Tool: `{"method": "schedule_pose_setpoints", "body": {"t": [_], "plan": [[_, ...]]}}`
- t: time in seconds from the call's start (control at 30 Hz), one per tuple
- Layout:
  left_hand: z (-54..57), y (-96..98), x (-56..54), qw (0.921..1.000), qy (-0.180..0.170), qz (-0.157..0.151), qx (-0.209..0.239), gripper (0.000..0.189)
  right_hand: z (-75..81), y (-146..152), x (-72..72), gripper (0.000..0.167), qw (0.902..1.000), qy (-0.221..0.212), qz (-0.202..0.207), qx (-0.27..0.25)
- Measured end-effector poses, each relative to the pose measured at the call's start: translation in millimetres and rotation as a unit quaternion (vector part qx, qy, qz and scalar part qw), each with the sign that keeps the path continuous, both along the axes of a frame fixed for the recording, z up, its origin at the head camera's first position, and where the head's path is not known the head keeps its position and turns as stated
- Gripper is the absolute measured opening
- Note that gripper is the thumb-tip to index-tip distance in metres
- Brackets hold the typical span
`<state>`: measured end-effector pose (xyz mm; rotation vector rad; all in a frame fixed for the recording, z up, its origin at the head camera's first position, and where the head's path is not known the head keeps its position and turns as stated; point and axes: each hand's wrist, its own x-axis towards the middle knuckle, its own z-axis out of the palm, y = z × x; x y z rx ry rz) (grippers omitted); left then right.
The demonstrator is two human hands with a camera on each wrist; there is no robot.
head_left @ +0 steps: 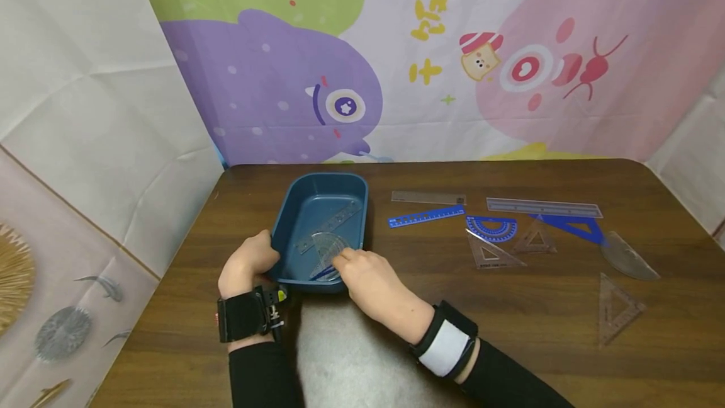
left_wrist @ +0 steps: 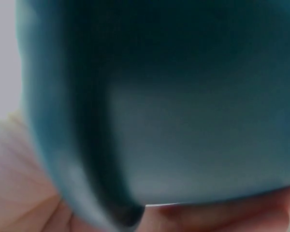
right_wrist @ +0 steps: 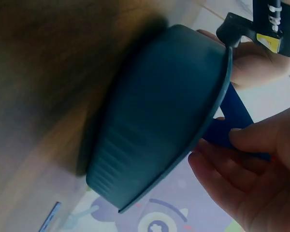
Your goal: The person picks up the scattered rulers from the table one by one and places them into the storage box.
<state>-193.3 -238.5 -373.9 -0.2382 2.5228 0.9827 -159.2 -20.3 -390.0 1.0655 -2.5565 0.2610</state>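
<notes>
A blue set square (right_wrist: pixel 238 118) is pinched between the thumb and fingers of the right hand (head_left: pixel 368 279), at the rim of a blue-green tray (head_left: pixel 354 187); in the head view it shows only as a blue sliver at the tray's near end. The left hand (head_left: pixel 249 262) grips the tray's near left corner, thumb and fingers on either side of the wall.

Inside the tray, left of centre in the frame, lie a clear ruler (head_left: pixel 334 222) and, nearer, a clear protractor (head_left: pixel 334 245).

Right of centre on the brown worktop (head_left: pixel 538 345) are a short clear ruler (head_left: pixel 428 198), a blue ruler (head_left: pixel 426 216), a blue protractor (head_left: pixel 491 236), a long clear ruler (head_left: pixel 545 208), a second blue triangle (head_left: pixel 557 222), clear triangles (head_left: pixel 489 263) and a clear half-disc (head_left: pixel 630 258). A cartoon-printed cloth (head_left: pixel 430 124) fills the upper part of the frame.
</notes>
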Motion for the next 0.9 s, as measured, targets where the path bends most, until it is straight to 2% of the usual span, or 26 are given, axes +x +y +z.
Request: {"method": "schedule_pose_setpoints", "body": {"t": [0.27, 0.5, 0.7, 0.9], "plan": [[0.9, 0.6, -0.1, 1.0000, 0.001, 0.006, 0.006, 0.055, -3.1, -1.1, 0.2, 0.017, 1.0000, 0.000, -0.006, -0.003], [1.1, -0.3, 0.4, 1.0000, 0.004, -0.002, -0.003, 0.055, -2.0, 1.4, 0.4, 0.038, 0.9987, -0.047, 0.000, 0.018], [0.8, 0.0, 0.3, 0.9999, 0.004, 0.000, -0.011, 0.054, -3.9, 12.9, -2.3, 0.032, 0.9976, -0.064, -0.006, -0.025], [1.0, 0.5, -0.3, 0.9999, 0.007, 0.001, -0.014, 0.053, -7.3, 32.9, -12.7, 0.032, 0.9944, -0.073, -0.033, -0.069]]}}
